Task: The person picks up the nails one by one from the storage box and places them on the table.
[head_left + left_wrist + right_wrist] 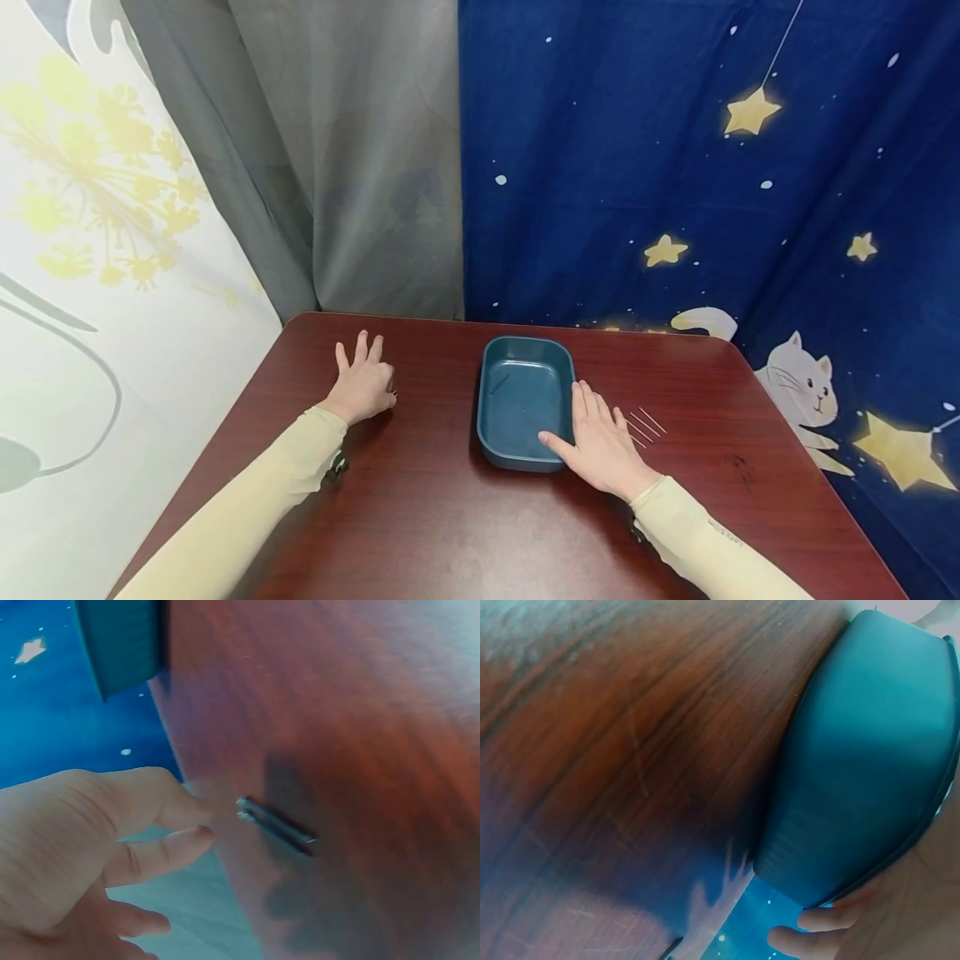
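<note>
A dark blue rectangular container [525, 404] stands on the table, with a thin dark stick [499, 384] lying inside it. My right hand [600, 442] rests on the container's right rim, fingers straight and thumb reaching over the inside. To the left, my left hand [362, 390] is low over the table, thumb and index finger bent toward each other and the other fingers spread. Just beyond those fingertips in the left wrist view is a short, dark, narrow piece [276, 825] with shiny ends, with a gap between them.
Several thin pale sticks [647, 425] lie side by side on the dark red wooden table [465, 533], right of my right hand. A grey curtain [386, 167] and a blue star-patterned curtain [600, 125] hang behind the table's far edge.
</note>
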`<state>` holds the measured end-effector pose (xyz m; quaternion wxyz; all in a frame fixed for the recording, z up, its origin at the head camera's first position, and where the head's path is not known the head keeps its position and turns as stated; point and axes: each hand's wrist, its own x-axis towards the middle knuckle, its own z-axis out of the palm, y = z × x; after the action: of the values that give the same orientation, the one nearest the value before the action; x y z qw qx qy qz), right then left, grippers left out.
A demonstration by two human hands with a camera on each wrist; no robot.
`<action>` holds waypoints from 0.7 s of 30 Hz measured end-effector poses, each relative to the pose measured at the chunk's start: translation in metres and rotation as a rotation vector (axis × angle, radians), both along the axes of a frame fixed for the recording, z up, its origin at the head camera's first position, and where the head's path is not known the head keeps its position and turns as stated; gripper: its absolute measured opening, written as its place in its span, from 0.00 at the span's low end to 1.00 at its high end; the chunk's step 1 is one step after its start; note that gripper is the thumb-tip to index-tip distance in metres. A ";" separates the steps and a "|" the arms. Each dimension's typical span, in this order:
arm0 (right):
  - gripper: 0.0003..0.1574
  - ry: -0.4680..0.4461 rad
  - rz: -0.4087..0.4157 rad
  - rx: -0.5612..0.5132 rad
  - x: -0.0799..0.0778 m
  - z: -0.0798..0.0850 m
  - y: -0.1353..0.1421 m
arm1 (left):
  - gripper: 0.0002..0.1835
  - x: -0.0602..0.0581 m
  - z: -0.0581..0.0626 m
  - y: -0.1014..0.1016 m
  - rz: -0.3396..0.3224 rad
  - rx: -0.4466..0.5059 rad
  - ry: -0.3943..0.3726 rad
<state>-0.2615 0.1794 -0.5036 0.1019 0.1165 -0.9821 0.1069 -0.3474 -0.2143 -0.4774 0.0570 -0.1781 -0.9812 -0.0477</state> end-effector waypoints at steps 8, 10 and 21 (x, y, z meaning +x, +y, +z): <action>0.65 -0.010 -0.006 -0.001 0.002 0.000 0.001 | 0.12 -0.001 0.021 0.024 -0.031 0.102 0.099; 0.65 -0.012 -0.010 -0.003 0.002 0.001 0.002 | 0.11 -0.001 0.027 0.037 -0.049 0.117 0.143; 0.66 -0.018 -0.009 -0.003 0.003 0.002 0.004 | 0.07 -0.004 0.053 0.113 -0.170 0.103 0.239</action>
<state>-0.2583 0.1832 -0.5014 0.0938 0.1112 -0.9834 0.1088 -0.3513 -0.1018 -0.4242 0.1783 -0.2619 -0.9450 -0.0811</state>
